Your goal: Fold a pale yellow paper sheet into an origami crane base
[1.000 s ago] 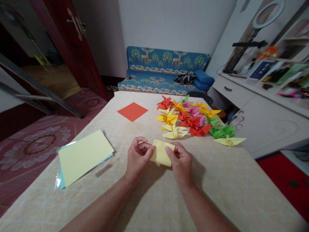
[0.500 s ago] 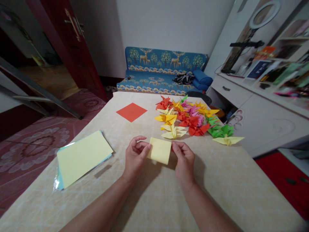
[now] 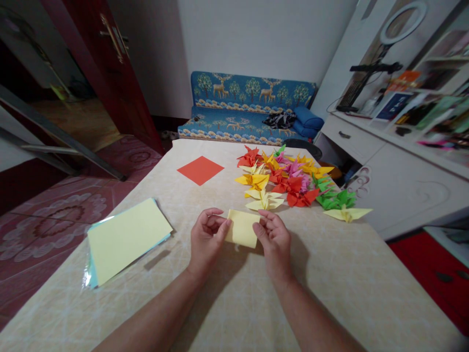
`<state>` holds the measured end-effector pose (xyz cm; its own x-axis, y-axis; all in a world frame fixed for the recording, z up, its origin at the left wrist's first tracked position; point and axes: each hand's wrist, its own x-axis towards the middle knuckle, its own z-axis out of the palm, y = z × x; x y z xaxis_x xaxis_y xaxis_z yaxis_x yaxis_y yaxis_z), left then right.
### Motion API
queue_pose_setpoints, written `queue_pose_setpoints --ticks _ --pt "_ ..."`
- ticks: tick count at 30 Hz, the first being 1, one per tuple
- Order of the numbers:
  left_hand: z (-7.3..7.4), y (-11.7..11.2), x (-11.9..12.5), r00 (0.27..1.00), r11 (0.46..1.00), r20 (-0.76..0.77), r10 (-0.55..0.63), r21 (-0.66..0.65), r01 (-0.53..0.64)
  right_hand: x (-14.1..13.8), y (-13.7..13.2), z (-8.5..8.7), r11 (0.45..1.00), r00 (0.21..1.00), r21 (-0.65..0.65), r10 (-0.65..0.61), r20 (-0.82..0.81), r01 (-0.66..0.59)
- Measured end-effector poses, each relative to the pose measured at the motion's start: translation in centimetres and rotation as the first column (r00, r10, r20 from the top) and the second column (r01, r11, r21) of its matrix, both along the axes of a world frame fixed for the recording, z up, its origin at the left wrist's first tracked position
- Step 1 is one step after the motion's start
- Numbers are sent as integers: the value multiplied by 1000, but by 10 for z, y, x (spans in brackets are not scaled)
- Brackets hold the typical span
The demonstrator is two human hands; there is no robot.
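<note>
Between my hands, just over the table, is a small folded square of pale yellow paper (image 3: 242,228). My left hand (image 3: 208,235) pinches its left edge, thumb on top and fingers behind. At the right edge, my right hand (image 3: 273,240) grips it the same way, with the thumb lying over the side. Beyond my hands to the right lie several folded paper cranes in red, orange, yellow, pink and green; a pale yellow crane (image 3: 264,199) is the closest. A flat red paper square (image 3: 201,170) rests farther back on the left.
On the left of the patterned table (image 3: 234,313) lies a stack of pale yellow paper (image 3: 130,240) over blue sheets, in clear plastic wrapping. Behind the table stands a blue sofa (image 3: 234,117) with a deer pattern. A white cabinet (image 3: 406,181) is on the right.
My right hand has moved slightly left, and its thumb now lies farther over the paper's right side. The left hand keeps its pinch almost in place.
</note>
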<state>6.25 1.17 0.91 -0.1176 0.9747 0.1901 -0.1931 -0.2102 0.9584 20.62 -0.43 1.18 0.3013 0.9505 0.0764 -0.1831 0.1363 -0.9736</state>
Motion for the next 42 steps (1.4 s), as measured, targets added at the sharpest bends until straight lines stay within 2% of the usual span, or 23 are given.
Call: queue_pose_setpoints --ticks 3,9,15,17,21,27,42 --pt "0 -1 0 1000 1000 -21 -12 10 12 0 1 -2 999 1000 -40 16 -12 -17" --pt "-2 0 0 999 1000 -28 -28 9 29 4 -1 -6 997 986 -67 54 155 -44" --pt "0 3 -3 995 998 -74 -66 -19 65 11 2 -4 963 922 -77 271 278 -260" --pt "0 4 -3 994 997 -77 -76 -33 73 11 3 -4 957 904 -79 290 314 -280" --pt "1 5 -3 992 991 -30 -123 -59 121 10 3 -5 974 918 -70 225 325 -214" --pt "0 2 0 960 949 83 -266 -150 276 15 4 -9 995 952 -32 97 290 -92" --pt "2 2 0 982 958 30 -189 -214 191 13 3 -8 995 940 1 90 329 -96"
